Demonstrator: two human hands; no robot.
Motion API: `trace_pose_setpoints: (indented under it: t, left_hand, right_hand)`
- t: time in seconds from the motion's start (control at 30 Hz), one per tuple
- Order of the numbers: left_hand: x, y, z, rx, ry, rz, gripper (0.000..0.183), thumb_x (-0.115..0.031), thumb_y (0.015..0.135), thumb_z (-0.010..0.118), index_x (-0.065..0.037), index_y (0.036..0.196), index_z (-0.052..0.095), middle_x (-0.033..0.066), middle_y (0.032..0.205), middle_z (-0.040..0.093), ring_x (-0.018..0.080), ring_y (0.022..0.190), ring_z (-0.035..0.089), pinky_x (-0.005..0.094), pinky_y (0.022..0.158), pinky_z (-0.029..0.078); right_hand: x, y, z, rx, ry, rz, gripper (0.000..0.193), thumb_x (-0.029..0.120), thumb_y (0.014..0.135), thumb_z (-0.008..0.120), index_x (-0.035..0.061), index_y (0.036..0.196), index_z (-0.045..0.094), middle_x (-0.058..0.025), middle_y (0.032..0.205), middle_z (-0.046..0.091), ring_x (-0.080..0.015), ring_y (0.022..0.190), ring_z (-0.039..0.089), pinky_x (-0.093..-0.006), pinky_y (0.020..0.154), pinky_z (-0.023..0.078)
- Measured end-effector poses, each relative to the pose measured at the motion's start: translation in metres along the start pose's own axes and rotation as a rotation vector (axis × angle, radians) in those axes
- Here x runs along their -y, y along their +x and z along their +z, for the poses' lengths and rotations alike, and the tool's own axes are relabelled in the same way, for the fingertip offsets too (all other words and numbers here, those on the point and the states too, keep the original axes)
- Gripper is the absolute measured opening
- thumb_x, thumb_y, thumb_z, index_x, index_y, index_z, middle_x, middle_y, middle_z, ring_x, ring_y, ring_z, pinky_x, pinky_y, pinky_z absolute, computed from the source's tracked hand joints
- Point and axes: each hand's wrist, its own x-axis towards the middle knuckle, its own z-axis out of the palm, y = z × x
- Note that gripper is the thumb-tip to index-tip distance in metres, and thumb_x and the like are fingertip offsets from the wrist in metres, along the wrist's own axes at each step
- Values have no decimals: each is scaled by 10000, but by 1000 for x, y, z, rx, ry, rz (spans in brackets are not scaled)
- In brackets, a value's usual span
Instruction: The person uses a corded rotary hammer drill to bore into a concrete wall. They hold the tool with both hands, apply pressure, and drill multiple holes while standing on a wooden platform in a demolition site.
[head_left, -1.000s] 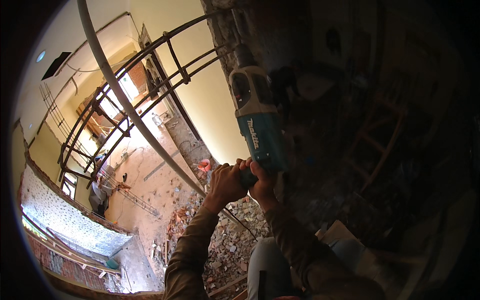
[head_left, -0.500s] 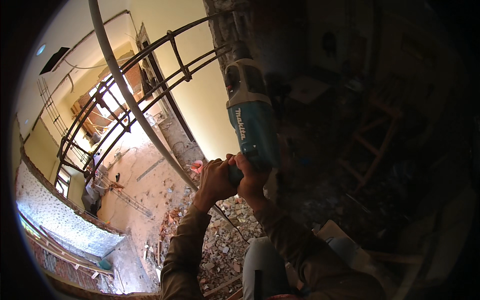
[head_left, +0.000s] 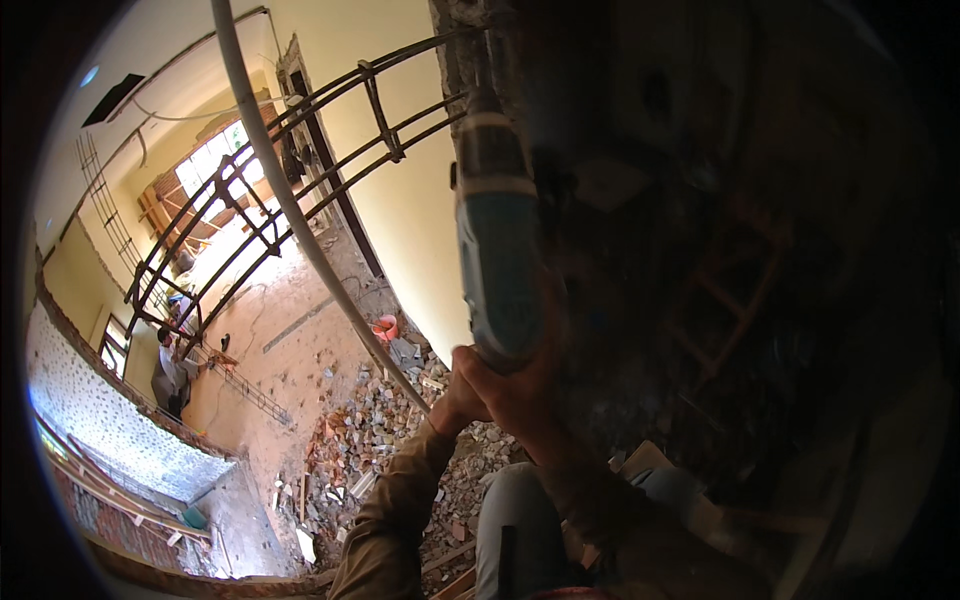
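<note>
A teal and black hammer drill [head_left: 500, 250] points upward, its chuck and bit reaching the broken edge of the wall [head_left: 455, 45]. The drill looks blurred, and its right side fades into shadow. My right hand [head_left: 520, 395] is closed round the handle at the drill's rear end. Pressed against it, my left hand [head_left: 462, 392] also grips that end; its fingers are partly covered by the right hand. Just left of the drill, bent steel bars tied into a rebar cage [head_left: 388, 135] run out from the wall edge.
A long grey pole [head_left: 262, 140] slants down in front of the rebar. Below lies broken rubble [head_left: 350, 430], with a pink bucket [head_left: 385, 327] by the wall. Another person [head_left: 172, 368] is far off at the left. My knee [head_left: 520, 520] shows below; the right side is dark.
Both hands and the drill's rear end have moved lower in the picture. The drill has become blurred. The room has shifted slightly, and the person at the left now shows more plainly.
</note>
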Motion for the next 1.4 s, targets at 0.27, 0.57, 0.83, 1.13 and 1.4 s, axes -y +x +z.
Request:
trace_pose_setpoints:
  t: [0.27, 0.57, 0.83, 1.13, 1.4]
  left_hand:
    - [38, 13, 0, 171, 192, 165, 492, -215, 639, 806, 25, 1044, 664, 205, 1039, 688, 420, 940, 672, 442, 854, 539]
    - [43, 33, -3, 170, 90, 82, 486, -220, 604, 810, 2, 1013, 671, 178, 964, 703, 364, 867, 695, 408, 794, 547]
    - [37, 19, 15, -69, 192, 179, 532, -260, 583, 833, 8, 1013, 670, 163, 937, 704, 353, 858, 706, 406, 784, 549]
    - [39, 41, 12, 65, -100, 47, 606, -281, 602, 836, 6, 1105, 657, 174, 1029, 711, 328, 961, 709, 409, 842, 547]
    - [36, 67, 26, 45, -72, 73, 619, -269, 608, 831, 0, 1137, 652, 170, 1056, 710, 322, 995, 704, 403, 876, 540]
  right_hand:
    - [-69, -17, -12, -47, 80, -26, 946, 24, 717, 734, -41, 1525, 247, -176, 1235, 603, -227, 1032, 652, -352, 919, 531]
    - [-61, 11, -6, -70, 85, -76, 920, -31, 699, 691, -40, 1516, 266, -157, 1239, 597, -216, 1074, 636, -352, 933, 524]
    - [-42, 7, -3, -29, 63, -85, 959, -49, 701, 678, -38, 1536, 207, -171, 1282, 564, -219, 1115, 621, -348, 967, 511]
    - [-48, 31, -6, -77, -199, -306, 992, 36, 653, 735, -38, 1519, 256, -223, 1300, 537, -350, 1239, 542, -454, 1048, 438]
    - [25, 63, 17, 60, -480, -261, 953, 47, 696, 742, -55, 1511, 258, -267, 1315, 538, -340, 1191, 594, -425, 1028, 463]
